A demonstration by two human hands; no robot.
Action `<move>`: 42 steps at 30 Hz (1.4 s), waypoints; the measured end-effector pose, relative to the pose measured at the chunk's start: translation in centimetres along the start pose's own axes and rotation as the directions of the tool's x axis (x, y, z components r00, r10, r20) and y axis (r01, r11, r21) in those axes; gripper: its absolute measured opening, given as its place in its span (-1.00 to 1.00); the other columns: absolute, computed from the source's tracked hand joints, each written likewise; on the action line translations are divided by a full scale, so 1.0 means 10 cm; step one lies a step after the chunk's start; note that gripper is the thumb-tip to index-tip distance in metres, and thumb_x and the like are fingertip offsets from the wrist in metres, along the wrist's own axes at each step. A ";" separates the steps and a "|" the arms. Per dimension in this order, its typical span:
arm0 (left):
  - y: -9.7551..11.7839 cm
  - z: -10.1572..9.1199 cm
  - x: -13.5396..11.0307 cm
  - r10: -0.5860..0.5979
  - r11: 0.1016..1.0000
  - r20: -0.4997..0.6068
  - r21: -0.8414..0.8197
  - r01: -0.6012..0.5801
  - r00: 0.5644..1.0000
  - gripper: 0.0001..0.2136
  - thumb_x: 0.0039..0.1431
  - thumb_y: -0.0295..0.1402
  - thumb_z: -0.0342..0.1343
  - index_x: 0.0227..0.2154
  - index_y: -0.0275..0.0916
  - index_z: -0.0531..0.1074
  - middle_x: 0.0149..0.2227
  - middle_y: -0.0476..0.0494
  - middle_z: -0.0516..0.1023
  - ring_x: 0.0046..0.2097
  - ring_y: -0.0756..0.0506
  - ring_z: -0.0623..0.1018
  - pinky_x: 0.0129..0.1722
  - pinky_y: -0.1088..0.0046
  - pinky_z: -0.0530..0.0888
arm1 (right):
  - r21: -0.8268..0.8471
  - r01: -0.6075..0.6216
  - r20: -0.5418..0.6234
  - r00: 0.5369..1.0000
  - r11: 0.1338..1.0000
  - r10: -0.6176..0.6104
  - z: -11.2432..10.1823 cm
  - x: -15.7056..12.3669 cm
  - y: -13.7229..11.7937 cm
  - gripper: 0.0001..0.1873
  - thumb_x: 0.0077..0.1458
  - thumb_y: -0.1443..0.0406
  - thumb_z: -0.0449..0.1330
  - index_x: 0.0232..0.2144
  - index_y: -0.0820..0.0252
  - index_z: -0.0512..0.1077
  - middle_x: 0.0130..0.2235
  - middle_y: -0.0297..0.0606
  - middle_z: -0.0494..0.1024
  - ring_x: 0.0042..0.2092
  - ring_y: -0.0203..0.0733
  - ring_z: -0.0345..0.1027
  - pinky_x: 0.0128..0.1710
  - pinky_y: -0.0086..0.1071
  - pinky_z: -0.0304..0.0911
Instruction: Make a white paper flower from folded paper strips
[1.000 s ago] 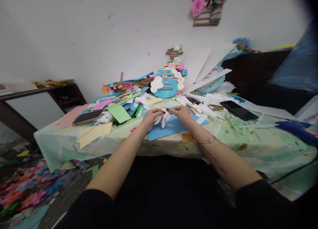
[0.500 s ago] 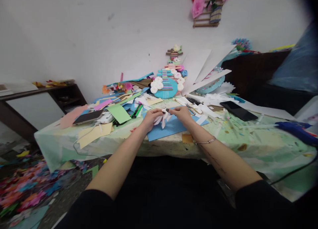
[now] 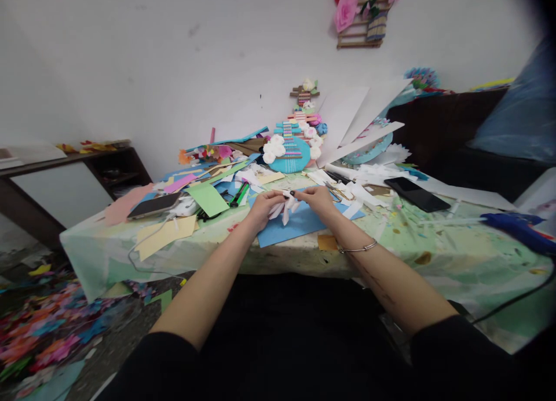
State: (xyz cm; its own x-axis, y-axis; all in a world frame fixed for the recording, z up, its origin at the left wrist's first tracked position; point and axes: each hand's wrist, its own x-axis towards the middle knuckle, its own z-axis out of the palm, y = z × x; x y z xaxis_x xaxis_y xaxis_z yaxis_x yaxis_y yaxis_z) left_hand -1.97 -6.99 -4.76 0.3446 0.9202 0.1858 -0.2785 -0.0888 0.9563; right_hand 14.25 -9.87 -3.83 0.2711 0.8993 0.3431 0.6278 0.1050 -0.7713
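Note:
Between my two hands is a pale pinkish-white paper flower (image 3: 285, 211) with loose petals hanging down. My left hand (image 3: 263, 208) pinches it from the left side. At its upper right, the fingertips of my right hand (image 3: 317, 199) are closed on the flower's edge, with a small dark spot at the tips that I cannot make out. Both hands are held over a blue paper sheet (image 3: 286, 233). Scissors (image 3: 341, 191) lie just beyond my right hand, and a green cutter (image 3: 240, 194) lies left of my left hand.
A blue glue gun (image 3: 516, 224) lies at the right with its cord trailing off the table. Two phones, one on the right (image 3: 417, 193) and one on the left (image 3: 154, 205), rest among paper scraps. A turquoise lute-shaped craft (image 3: 292, 155) with white flowers leans against the wall.

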 end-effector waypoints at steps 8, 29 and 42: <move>0.02 0.01 -0.01 -0.003 1.000 -0.006 -0.008 0.003 1.000 -0.84 -0.32 -0.46 0.25 -0.53 -0.31 0.49 -0.54 -0.03 0.52 -0.50 0.00 0.45 -0.45 0.48 0.33 | 0.006 -0.007 0.002 1.000 1.000 0.007 -0.01 -0.02 -0.01 -0.40 -0.23 -0.20 0.15 -0.60 0.25 0.52 -0.66 -0.36 0.32 -0.50 -0.30 0.17 -0.46 -0.40 -0.06; 0.00 -0.01 0.00 -0.002 1.000 0.002 -0.004 0.002 1.000 -0.83 -0.32 -0.45 0.25 -0.52 -0.30 0.49 -0.52 -0.04 0.53 -0.48 -0.01 0.46 -0.45 0.48 0.33 | 0.015 0.003 -0.001 1.000 1.000 -0.003 -0.02 -0.02 -0.02 -0.39 -0.23 -0.21 0.14 -0.61 0.24 0.52 -0.68 -0.36 0.30 -0.50 -0.30 0.15 -0.48 -0.40 -0.09; 0.01 0.01 -0.01 0.004 1.000 0.002 -0.001 -0.004 1.000 -0.83 -0.31 -0.46 0.24 -0.52 -0.30 0.48 -0.52 -0.02 0.53 -0.48 -0.01 0.46 -0.44 0.48 0.34 | 0.002 0.002 -0.001 1.000 1.000 -0.002 -0.01 -0.01 -0.01 -0.41 -0.22 -0.19 0.15 -0.61 0.24 0.52 -0.67 -0.37 0.30 -0.50 -0.31 0.16 -0.48 -0.41 -0.08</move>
State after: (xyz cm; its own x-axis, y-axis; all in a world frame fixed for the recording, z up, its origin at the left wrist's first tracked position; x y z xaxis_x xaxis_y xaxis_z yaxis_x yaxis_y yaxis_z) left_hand -1.98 -7.10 -4.68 0.3454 0.9190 0.1903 -0.2812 -0.0921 0.9552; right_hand 14.21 -10.03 -3.69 0.2711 0.8985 0.3452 0.6266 0.1074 -0.7719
